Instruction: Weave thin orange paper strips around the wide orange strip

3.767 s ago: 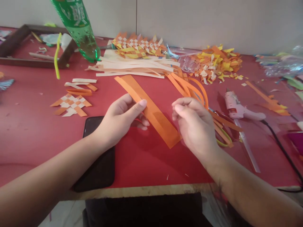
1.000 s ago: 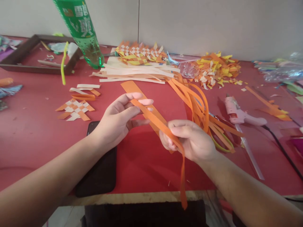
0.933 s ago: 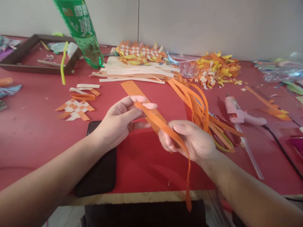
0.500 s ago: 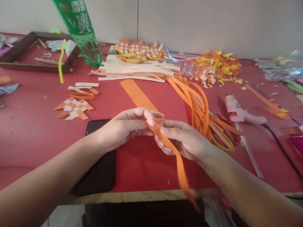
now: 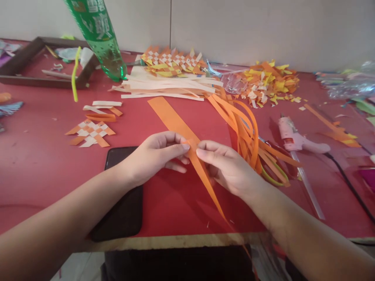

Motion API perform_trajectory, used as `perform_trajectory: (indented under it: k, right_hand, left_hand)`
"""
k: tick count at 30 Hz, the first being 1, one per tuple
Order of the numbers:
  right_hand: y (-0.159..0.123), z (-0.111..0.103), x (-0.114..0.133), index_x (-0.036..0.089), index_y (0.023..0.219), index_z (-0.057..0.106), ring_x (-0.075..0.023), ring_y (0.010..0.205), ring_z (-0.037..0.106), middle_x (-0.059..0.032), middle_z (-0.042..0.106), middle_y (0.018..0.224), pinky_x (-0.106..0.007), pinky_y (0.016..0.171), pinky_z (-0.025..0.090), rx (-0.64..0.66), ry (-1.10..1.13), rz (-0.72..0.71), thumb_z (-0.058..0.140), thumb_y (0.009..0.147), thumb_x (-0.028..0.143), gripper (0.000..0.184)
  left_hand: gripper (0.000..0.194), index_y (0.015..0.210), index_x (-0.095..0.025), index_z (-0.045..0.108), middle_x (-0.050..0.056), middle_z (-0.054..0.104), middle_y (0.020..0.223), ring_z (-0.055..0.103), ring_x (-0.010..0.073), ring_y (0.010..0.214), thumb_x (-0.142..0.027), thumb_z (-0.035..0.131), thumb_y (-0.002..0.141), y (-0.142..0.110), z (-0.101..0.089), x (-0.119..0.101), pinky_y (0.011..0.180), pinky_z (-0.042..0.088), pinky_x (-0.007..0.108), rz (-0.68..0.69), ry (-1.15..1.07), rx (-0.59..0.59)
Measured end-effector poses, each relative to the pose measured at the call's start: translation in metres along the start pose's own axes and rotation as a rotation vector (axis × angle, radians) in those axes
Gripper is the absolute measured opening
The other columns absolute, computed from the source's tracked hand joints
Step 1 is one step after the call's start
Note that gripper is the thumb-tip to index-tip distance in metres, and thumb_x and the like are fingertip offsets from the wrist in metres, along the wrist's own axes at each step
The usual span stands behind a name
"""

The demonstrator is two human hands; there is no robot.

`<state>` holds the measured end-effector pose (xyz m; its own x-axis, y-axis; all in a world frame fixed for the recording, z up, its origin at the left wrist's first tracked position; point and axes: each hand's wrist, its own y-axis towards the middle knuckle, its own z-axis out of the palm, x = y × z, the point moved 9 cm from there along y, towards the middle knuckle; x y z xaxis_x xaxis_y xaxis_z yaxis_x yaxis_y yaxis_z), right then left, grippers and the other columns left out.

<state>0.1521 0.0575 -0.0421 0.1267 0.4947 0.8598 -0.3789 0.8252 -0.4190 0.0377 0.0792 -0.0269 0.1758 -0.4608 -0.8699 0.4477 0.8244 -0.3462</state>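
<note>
Pale grey wall (image 5: 234,35) behind, red tabletop (image 5: 166,214) below, a heap of orange, yellow and cream paper-like scraps (image 5: 269,80) at the back. Mid-bench: a narrow, flat, orange paper-like strip (image 5: 201,169) up between my hands, in front of a broad orange paper-like band (image 5: 172,121) lying slantwise on the red. My left hand (image 5: 156,156) has the strip's upper end nipped between thumb and fingertips, lower fingers loosely spread; my right hand (image 5: 230,168) pinches its right edge just beside, thumb on top, the other fingers curled and partly hidden. Strip's tail runs down toward me, narrows edge-on and drops past the tabletop's front edge, blurring there. Step in hand, as I judge it: shaping or folding that upper end; whether a crease is set, I cannot tell. Next move seems to call for a firm left pinch and a lighter right one, tail free of twist. Left: black rectangular phone (image 5: 129,214), partly covered by my arm; beyond it, a small orange-and-cream checkered woven piece (image 5: 90,133). Right: loose bundle of looped orange strips (image 5: 252,136), then a pink glue gun (image 5: 295,138).
</note>
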Motion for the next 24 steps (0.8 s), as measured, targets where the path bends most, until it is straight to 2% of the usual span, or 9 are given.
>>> perform_trajectory:
  k: [4, 7, 13, 17, 24]
  right_hand:
    - [0.000, -0.006, 0.014, 0.020, 0.083, 0.064, -0.0069, 0.050, 0.051, 0.0045, 0.060, 0.066, -0.018, 0.044, 0.038, -0.063, -0.106, -0.169, 0.067, 0.086, 0.036, 0.017]
    - [-0.001, -0.008, 0.019, 0.019, 0.083, 0.065, -0.0062, 0.053, 0.052, 0.0047, 0.061, 0.069, -0.019, 0.049, 0.041, -0.068, -0.170, -0.234, 0.069, 0.086, 0.033, 0.014]
    - [-0.005, -0.006, 0.026, 0.019, 0.081, 0.064, -0.0063, 0.051, 0.051, 0.0052, 0.058, 0.066, -0.019, 0.046, 0.039, -0.072, -0.238, -0.298, 0.069, 0.086, 0.030, 0.013]
    - [-0.008, -0.004, 0.034, 0.018, 0.079, 0.063, -0.0064, 0.051, 0.050, 0.0051, 0.056, 0.063, -0.020, 0.046, 0.039, -0.091, -0.322, -0.360, 0.068, 0.086, 0.027, 0.012]
    - [-0.012, -0.003, 0.040, 0.018, 0.078, 0.063, -0.0065, 0.054, 0.049, 0.0039, 0.058, 0.067, -0.019, 0.046, 0.038, -0.121, -0.382, -0.470, 0.067, 0.086, 0.025, 0.012]
  left_hand:
    - [0.012, 0.077, -0.014, 0.067, 0.001, 0.066, 0.067, 0.064, 0.0105, 0.062, -0.024, 0.073, 0.080, -0.001, 0.008, 0.008, 0.060, 0.060, 0.021, -0.070, 0.105, 0.068]
    - [0.013, 0.076, -0.014, 0.068, 0.002, 0.067, 0.068, 0.065, 0.0109, 0.061, -0.025, 0.071, 0.081, -0.001, 0.010, 0.010, 0.059, 0.061, 0.021, -0.082, 0.140, 0.087]
    - [0.011, 0.075, -0.015, 0.068, -0.001, 0.064, 0.064, 0.064, 0.0103, 0.059, -0.023, 0.071, 0.081, -0.003, 0.011, 0.003, 0.057, 0.060, 0.019, -0.010, 0.178, 0.091]
    - [0.012, 0.077, -0.014, 0.067, -0.002, 0.063, 0.063, 0.064, 0.0090, 0.058, -0.024, 0.067, 0.085, -0.004, 0.012, -0.002, 0.056, 0.059, 0.017, 0.046, 0.190, 0.110]
    - [0.013, 0.080, -0.013, 0.066, -0.003, 0.062, 0.065, 0.063, 0.0075, 0.060, -0.024, 0.066, 0.087, -0.003, 0.012, -0.005, 0.057, 0.060, 0.016, 0.068, 0.226, 0.117]
